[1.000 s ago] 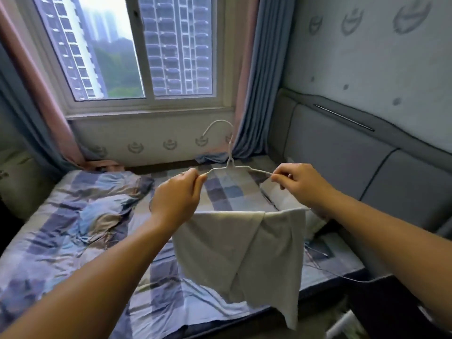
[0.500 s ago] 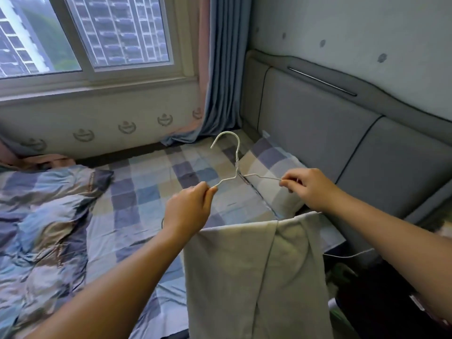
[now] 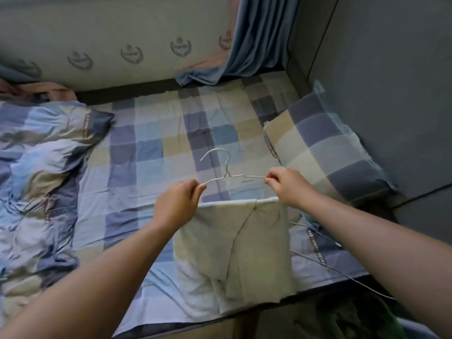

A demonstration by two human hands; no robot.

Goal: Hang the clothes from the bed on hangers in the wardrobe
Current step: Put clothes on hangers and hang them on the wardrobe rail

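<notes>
Head view: lowered within the last second to just above the bed [image 3: 151,148], white wire hanger [image 3: 227,172], pinched at one shoulder by left hand [image 3: 178,206], at the other by right hand [image 3: 287,187]. Folded over its bar, lower end touching the bed: pale garment [image 3: 234,241]. Judged hung, ready for carrying. Out of frame: wardrobe. Garment type unclear.

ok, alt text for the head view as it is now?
A left hand and a right hand each pinch one shoulder of a white wire hanger, with a pale garment draped over its lower bar. Below lies a bed with a checked sheet, a pillow at right and a rumpled quilt at left.
</notes>
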